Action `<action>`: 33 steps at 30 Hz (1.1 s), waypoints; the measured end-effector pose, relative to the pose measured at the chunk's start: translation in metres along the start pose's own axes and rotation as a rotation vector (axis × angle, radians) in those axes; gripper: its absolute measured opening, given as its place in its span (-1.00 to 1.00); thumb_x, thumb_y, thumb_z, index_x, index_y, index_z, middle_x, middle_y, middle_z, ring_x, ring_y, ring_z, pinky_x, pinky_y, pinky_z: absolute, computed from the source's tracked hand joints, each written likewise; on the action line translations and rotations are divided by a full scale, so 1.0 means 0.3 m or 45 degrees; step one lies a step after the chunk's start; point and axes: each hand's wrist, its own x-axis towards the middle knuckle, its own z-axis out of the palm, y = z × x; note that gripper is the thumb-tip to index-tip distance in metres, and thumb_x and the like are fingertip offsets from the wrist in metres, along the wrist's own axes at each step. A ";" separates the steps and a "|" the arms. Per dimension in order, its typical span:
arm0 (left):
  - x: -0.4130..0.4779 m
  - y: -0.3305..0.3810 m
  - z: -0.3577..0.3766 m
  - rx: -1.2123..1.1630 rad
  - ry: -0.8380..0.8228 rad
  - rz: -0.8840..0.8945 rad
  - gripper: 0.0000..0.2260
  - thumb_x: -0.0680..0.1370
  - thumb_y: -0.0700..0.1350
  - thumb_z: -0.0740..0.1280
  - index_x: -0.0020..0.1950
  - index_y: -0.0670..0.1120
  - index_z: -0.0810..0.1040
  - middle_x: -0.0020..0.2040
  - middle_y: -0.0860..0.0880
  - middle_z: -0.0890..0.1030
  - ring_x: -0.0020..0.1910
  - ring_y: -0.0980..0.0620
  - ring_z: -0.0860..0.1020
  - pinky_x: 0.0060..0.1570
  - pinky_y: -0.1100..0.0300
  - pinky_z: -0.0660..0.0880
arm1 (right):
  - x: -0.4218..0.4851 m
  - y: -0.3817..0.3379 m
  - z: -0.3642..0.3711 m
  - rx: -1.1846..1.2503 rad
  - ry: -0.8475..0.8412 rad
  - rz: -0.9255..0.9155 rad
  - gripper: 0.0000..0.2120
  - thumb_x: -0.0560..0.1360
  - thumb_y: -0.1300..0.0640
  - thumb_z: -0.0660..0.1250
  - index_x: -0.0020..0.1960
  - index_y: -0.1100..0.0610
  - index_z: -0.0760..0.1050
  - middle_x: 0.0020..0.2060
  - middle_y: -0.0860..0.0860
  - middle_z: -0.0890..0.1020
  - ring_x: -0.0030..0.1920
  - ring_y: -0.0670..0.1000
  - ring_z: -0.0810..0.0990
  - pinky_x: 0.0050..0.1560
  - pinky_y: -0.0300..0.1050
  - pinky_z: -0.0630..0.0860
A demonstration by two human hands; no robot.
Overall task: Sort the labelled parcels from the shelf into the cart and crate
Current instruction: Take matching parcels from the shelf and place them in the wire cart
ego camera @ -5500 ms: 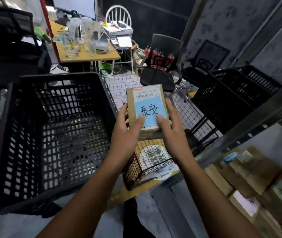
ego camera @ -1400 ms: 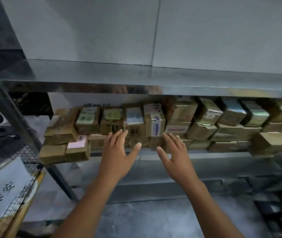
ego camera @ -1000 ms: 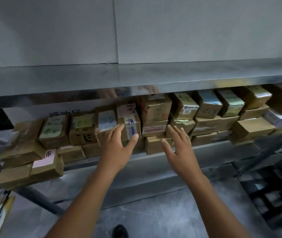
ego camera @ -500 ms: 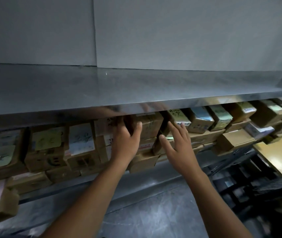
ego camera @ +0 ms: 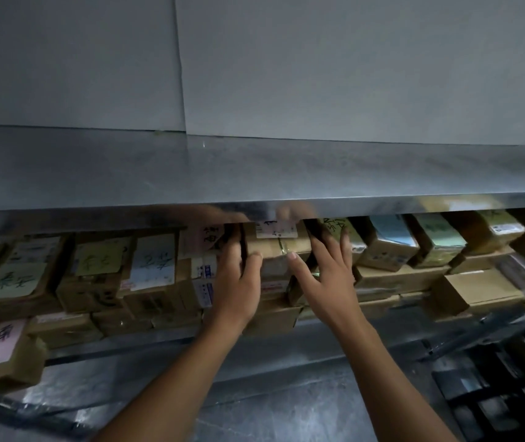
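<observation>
A brown cardboard parcel [ego camera: 275, 250] with a white label stands in the middle of the row on the lower metal shelf [ego camera: 171, 346]. My left hand [ego camera: 238, 282] grips its left side, fingers reaching into the gap beside it and thumb on its front. My right hand [ego camera: 325, 275] grips its right side, thumb on the front and fingers along the edge. Neither the cart nor the crate is in view.
Several labelled brown parcels [ego camera: 155, 260] fill the lower shelf left and right of my hands, stacked two high. The upper metal shelf [ego camera: 254, 173] overhangs them closely. Black crate-like objects [ego camera: 497, 378] lie on the floor at the lower right.
Both hands have moved forward from open in front of the shelf and closed on the sides of the middle parcel. The view has come closer to the shelf.
</observation>
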 end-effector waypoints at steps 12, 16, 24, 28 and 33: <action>-0.228 0.043 0.165 -0.139 0.369 0.035 -0.63 0.69 -0.05 0.27 0.51 0.12 0.38 0.29 0.23 0.60 0.22 0.37 0.54 0.08 0.45 0.47 | -0.066 0.122 -0.110 0.334 -0.126 -0.226 -0.32 0.47 -0.49 0.14 0.45 -0.15 0.39 0.63 -0.20 0.09 0.60 -0.20 -0.33 0.51 -0.01 -0.08; -0.339 0.027 0.168 -0.197 0.481 0.034 -0.51 0.67 -0.12 0.28 0.60 0.06 0.30 0.36 0.22 0.57 0.29 0.29 0.54 0.13 0.40 0.49 | -0.137 0.114 -0.105 0.490 -0.197 -0.249 -0.53 0.44 -0.46 0.19 0.27 -0.30 0.31 0.48 -0.43 0.13 0.61 -0.22 -0.19 0.47 -0.06 -0.02; -0.530 0.066 0.065 -0.168 0.679 0.045 -0.50 0.59 0.08 0.36 0.52 0.17 0.34 0.31 0.14 0.62 0.24 0.25 0.59 0.12 0.34 0.55 | -0.257 0.037 -0.035 0.778 -0.467 -0.286 -0.46 0.46 -0.49 0.29 0.25 -0.15 0.40 0.31 -0.07 0.53 0.34 0.00 0.52 0.26 0.21 0.54; -0.616 0.079 -0.071 -0.141 0.778 0.035 -0.54 0.58 0.01 0.44 0.44 0.21 0.41 0.20 0.18 0.67 0.15 0.27 0.63 0.00 0.36 0.57 | -0.347 -0.096 0.007 0.899 -0.547 -0.341 -0.52 0.48 -0.38 0.36 0.18 -0.05 0.44 0.11 -0.08 0.62 0.13 -0.04 0.62 0.11 0.05 0.60; -0.750 0.080 -0.303 -0.141 0.877 0.070 -0.49 0.59 -0.05 0.44 0.52 0.15 0.39 0.26 0.16 0.63 0.18 0.29 0.61 0.01 0.38 0.56 | -0.498 -0.312 0.106 0.989 -0.629 -0.366 -0.52 0.48 -0.33 0.36 0.19 -0.02 0.41 0.09 -0.13 0.63 0.10 -0.14 0.62 0.09 -0.07 0.58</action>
